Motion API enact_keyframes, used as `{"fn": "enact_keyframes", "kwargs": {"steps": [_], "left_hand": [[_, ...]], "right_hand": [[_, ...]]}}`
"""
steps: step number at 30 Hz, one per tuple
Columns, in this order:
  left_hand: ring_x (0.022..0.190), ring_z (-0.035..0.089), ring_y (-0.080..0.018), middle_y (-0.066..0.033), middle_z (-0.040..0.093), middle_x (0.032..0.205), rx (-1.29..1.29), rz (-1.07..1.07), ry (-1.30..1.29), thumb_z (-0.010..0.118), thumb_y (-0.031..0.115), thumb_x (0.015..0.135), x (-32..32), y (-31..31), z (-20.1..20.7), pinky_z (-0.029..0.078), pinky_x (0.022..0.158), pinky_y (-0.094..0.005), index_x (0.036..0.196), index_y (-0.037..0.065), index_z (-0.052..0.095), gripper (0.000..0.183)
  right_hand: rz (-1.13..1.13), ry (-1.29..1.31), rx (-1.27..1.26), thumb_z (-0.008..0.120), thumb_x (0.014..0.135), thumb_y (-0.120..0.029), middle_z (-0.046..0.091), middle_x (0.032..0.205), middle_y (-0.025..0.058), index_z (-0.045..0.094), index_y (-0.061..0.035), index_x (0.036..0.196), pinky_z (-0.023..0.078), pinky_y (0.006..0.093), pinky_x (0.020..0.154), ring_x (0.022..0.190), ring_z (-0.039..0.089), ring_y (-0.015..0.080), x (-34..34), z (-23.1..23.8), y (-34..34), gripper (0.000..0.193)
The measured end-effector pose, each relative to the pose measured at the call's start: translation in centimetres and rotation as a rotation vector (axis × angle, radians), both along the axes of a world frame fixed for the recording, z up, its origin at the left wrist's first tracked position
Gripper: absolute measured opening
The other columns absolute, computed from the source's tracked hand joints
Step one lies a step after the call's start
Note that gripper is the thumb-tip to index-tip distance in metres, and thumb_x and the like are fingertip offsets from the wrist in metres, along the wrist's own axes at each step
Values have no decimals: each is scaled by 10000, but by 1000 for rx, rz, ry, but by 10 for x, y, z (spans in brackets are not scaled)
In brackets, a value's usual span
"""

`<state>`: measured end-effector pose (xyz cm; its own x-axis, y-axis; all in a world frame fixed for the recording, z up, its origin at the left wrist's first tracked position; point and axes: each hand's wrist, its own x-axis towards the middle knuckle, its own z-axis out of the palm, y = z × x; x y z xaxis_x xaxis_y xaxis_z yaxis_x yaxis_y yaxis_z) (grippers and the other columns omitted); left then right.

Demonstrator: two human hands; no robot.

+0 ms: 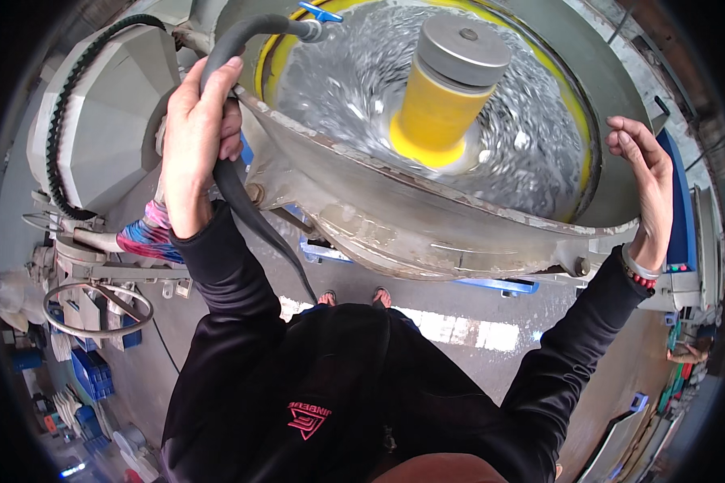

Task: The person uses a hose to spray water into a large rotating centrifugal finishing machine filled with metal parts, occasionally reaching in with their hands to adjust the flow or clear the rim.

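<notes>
My left hand [200, 121] is closed around a black rubber hose [250, 217] beside the left rim of a large round tub [427, 205]. The hose bends over the rim and ends in a metal valve with a blue handle [322, 12]. Inside the tub, many small shiny grey-white pieces [342, 88] swirl in a motion blur. They circle a yellow centre post [439, 113] with a grey metal cap [463, 52]. My right hand [648, 165] is raised by the tub's right edge, fingers loosely bent and nothing visible in them.
A pale many-sided drum [109, 105] with a black toothed belt stands at the left. Below it are a handwheel [97, 310] and a multicoloured cloth [153, 233] around a bar. Blue crates [93, 374] sit at lower left. My feet are on the grey floor in front of the tub.
</notes>
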<state>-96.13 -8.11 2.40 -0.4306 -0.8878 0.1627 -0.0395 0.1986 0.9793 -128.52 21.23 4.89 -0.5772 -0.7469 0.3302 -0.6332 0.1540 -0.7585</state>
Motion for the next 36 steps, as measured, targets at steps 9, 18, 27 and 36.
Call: {"fn": "enact_keyframes", "kwargs": {"steps": [9, 18, 27, 36], "left_hand": [[360, 279, -38, 61, 318, 466, -36, 41, -27, 579, 286, 899, 1, 0, -3, 269, 365, -225, 1021, 16, 548, 298], [352, 282, -49, 57, 314, 466, -37, 14, -33, 573, 269, 904, 2, 0, 0, 271, 360, -235, 1136, -19, 532, 372], [347, 260, -42, 68, 298, 472, 16, 33, 3, 573, 268, 911, -2, 3, -1, 253, 351, -223, 1120, 26, 528, 323], [338, 263, -41, 64, 298, 465, 32, 32, -5, 574, 277, 915, -1, 4, 3, 227, 341, -215, 1081, 58, 530, 278]], "right_hand": [[34, 10, 30, 557, 930, -143, 627, 874, 21, 642, 12, 1061, 419, 236, 832, 859, 555, 90, -3, -1, -2, 220], [94, 4, 17, 569, 929, -154, 641, 945, 24, 639, 10, 1066, 423, 233, 830, 883, 564, 94, -1, 1, -1, 224], [75, 9, 26, 583, 920, -170, 640, 944, 23, 643, 11, 1049, 422, 230, 829, 885, 565, 95, 3, 1, 1, 231], [100, 4, 15, 581, 923, -180, 629, 902, 15, 655, 7, 1033, 425, 226, 823, 859, 560, 86, -1, -2, -3, 229]]}}
